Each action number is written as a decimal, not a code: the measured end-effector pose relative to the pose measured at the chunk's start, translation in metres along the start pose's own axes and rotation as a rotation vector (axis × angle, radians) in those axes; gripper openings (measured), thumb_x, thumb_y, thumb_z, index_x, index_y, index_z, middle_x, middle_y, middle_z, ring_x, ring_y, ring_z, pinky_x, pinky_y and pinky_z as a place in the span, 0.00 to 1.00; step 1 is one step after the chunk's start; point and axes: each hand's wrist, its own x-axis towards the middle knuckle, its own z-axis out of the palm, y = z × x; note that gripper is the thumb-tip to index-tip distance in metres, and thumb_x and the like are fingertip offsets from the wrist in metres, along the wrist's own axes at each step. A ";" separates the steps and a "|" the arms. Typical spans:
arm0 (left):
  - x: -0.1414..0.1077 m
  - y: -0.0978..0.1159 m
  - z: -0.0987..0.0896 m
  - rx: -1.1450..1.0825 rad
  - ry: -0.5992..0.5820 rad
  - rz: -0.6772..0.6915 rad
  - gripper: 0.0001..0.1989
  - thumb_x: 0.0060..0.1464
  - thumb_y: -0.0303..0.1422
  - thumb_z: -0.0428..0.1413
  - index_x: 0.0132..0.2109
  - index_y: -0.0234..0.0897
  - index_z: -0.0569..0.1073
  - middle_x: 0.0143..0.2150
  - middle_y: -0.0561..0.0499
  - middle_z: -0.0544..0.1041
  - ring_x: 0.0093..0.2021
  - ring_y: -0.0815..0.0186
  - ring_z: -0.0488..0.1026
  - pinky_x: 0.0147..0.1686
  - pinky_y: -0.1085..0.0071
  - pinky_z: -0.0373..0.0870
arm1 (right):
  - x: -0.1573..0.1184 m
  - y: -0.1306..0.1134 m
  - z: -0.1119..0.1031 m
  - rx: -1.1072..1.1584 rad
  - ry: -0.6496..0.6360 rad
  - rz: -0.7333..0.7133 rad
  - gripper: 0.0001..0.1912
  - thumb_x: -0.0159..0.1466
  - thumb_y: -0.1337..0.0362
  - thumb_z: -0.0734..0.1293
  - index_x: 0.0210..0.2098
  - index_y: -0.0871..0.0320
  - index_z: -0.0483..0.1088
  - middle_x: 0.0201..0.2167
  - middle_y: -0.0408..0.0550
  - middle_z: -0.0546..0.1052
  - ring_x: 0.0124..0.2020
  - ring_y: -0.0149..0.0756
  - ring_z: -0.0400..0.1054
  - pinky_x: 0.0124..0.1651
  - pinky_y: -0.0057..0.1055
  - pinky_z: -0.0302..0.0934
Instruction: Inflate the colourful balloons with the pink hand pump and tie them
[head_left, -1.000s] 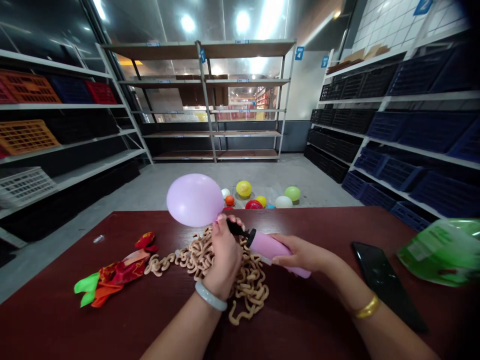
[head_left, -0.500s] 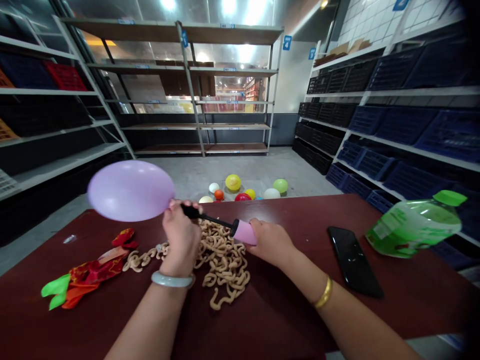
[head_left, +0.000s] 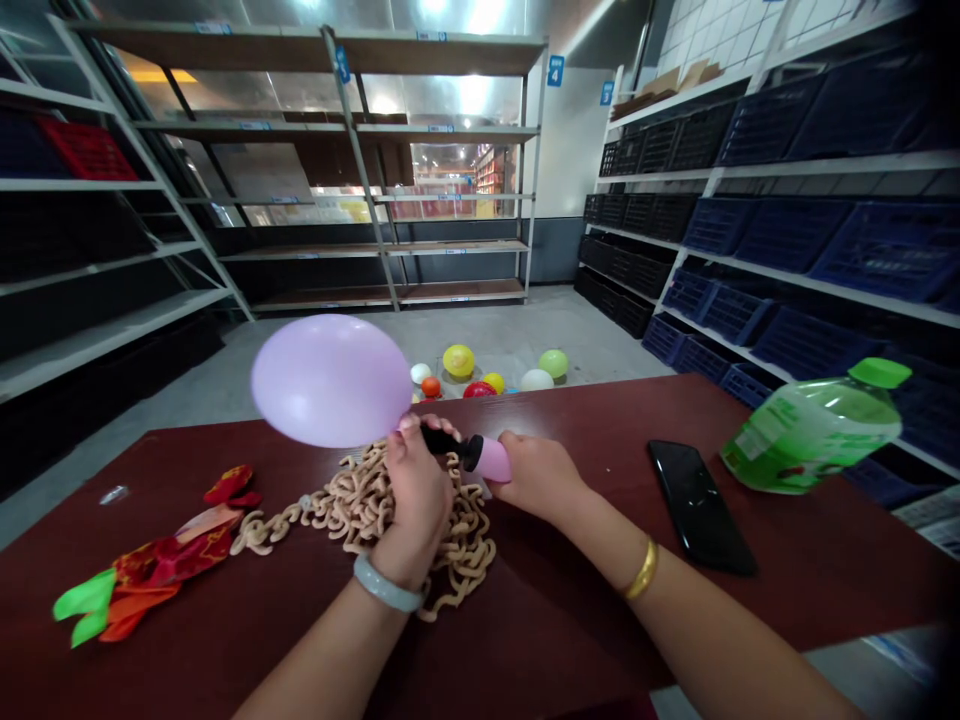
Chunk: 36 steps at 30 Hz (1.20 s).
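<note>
A swollen purple balloon (head_left: pixel 330 380) sits at the left of my left hand (head_left: pixel 420 485). That hand is closed around the balloon's neck and the black end of a hand pump (head_left: pixel 472 453); the joint between them is hidden by my fingers. My right hand (head_left: pixel 541 478) wraps the pump's pink end (head_left: pixel 493 460), and the two pump parts are pressed close together. Below both hands, a pile of tan curled rope-like links (head_left: pixel 360 500) covers the table. It trails left to a red, orange and green fabric-like bundle (head_left: pixel 161 565).
On the right of the dark red table (head_left: pixel 585 630) lie a black phone (head_left: pixel 701 505) and a tilted green-liquid bottle (head_left: pixel 814 430). Several balloons (head_left: pixel 458 361) rest on the floor beyond the table. Shelves with blue crates (head_left: pixel 780 240) line the right side.
My left hand has moved right, carrying the balloon toward my right hand. The black rod that showed between the pump's parts has slid in. The view has shifted slightly.
</note>
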 end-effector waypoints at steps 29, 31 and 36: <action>-0.010 -0.013 0.002 0.030 0.031 -0.043 0.13 0.58 0.39 0.59 0.32 0.38 0.65 0.26 0.54 0.70 0.25 0.68 0.70 0.28 0.69 0.71 | -0.001 0.003 0.003 -0.001 -0.006 -0.023 0.18 0.59 0.51 0.67 0.43 0.56 0.69 0.37 0.52 0.81 0.38 0.47 0.77 0.34 0.33 0.58; -0.011 -0.014 0.003 0.028 0.019 -0.062 0.13 0.57 0.39 0.60 0.33 0.38 0.66 0.27 0.54 0.71 0.26 0.68 0.71 0.30 0.69 0.72 | 0.000 0.002 0.002 0.000 -0.003 -0.016 0.17 0.60 0.52 0.67 0.43 0.56 0.69 0.38 0.52 0.81 0.38 0.47 0.77 0.35 0.33 0.58; 0.021 0.008 -0.012 -0.064 0.024 -0.026 0.11 0.58 0.36 0.59 0.34 0.38 0.65 0.26 0.55 0.69 0.25 0.70 0.70 0.27 0.74 0.67 | 0.004 0.008 0.004 -0.007 -0.010 -0.012 0.18 0.60 0.50 0.67 0.44 0.55 0.70 0.37 0.52 0.81 0.37 0.49 0.77 0.34 0.34 0.59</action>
